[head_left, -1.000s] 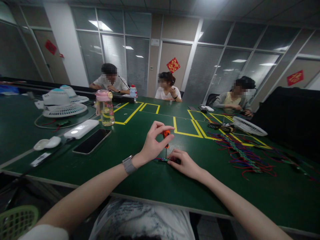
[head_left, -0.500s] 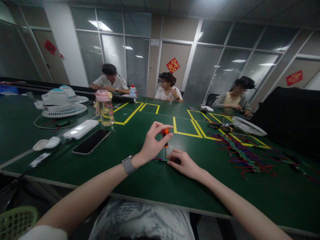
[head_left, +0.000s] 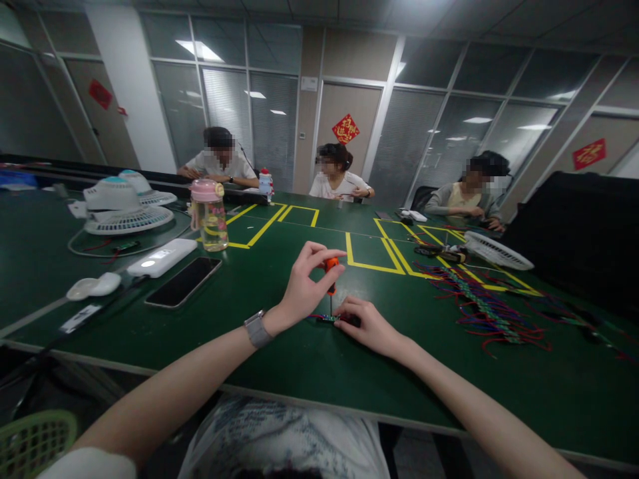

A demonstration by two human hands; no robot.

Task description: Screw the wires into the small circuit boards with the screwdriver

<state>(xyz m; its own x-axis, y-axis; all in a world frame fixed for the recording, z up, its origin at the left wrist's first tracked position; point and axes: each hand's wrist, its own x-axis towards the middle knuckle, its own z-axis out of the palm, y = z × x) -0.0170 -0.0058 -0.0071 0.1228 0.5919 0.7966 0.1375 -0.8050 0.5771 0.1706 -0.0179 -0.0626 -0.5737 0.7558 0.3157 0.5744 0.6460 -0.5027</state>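
Near left, below desk level: green basket [head_left: 54, 418], partly in view. Desk [head_left: 279, 379], green top, runs from near edge to far side.

Right hand [head_left: 370, 326], near centre: fingers bent, grip clasping the right end of a small circuit board [head_left: 326, 320]. Board lies on the desk; wires at its left end, a dark part under the fingers, too small to identify.

Left hand [head_left: 303, 286], watch [head_left: 258, 330] at wrist: grip closed round the orange handle of a screwdriver [head_left: 332, 289], thumb crossing in front, fingertips apart beyond it. Screwdriver upright, shaft pointing down to the board; exact contact of tip too small to resolve.

Left of the hands: phone [head_left: 182, 283], screen dark; just beyond it, long white device [head_left: 162, 258]. Right: heap of wired boards [head_left: 482, 306], red and blue leads.

Farther: yellow tape [head_left: 374, 269] outlines centre; pink-lidded bottle [head_left: 210, 216] upright at left; white fans [head_left: 127, 221] far left; white grille [head_left: 499, 251] at right, tilted.

Far side: three people seated; red diamond sign [head_left: 346, 129] on the door behind.
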